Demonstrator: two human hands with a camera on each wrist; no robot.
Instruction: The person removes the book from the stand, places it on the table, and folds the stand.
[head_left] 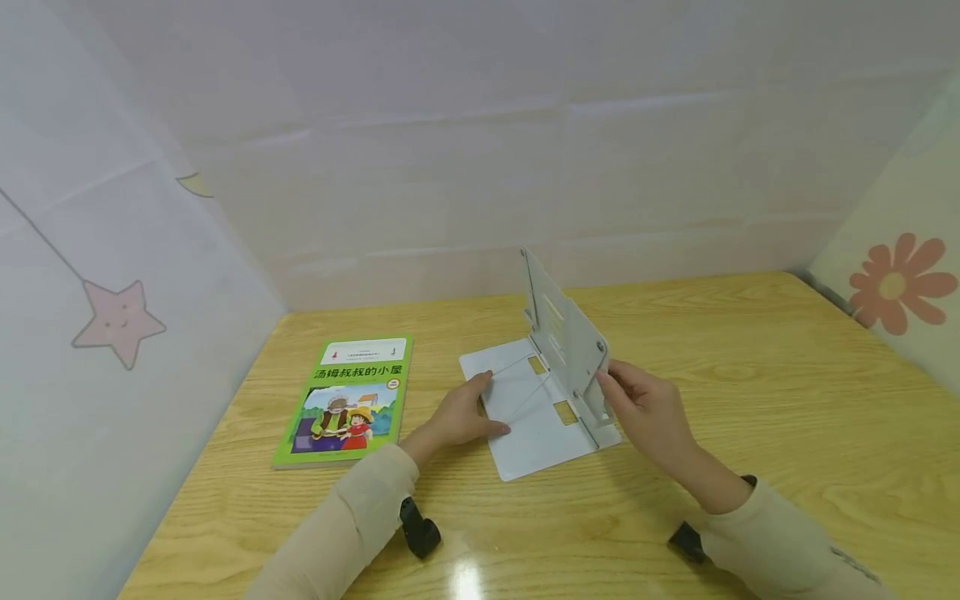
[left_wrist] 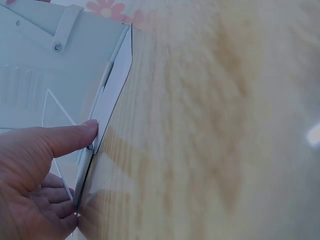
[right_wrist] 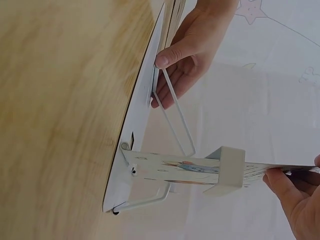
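A white metal book stand (head_left: 517, 433) stands unfolded on the table, its base flat and its panel (head_left: 558, 329) raised steeply. My left hand (head_left: 459, 413) holds the base's left edge, thumb and fingers spread along it. A thin wire prop (right_wrist: 175, 110) rises from the base beside that thumb. With thumb and fingers, my right hand (head_left: 651, 412) pinches the near edge of the raised panel. In the right wrist view the panel is seen edge-on, with a printed face and a pale bracket (right_wrist: 232, 167) across it.
Left of the stand lies a green-bordered picture book (head_left: 348, 408), cover up. The wooden table (head_left: 787, 417) extends to the right. Pale printed sheets (head_left: 465, 167) stand behind it and at both sides. Black straps (head_left: 420, 529) hang at both wrists.
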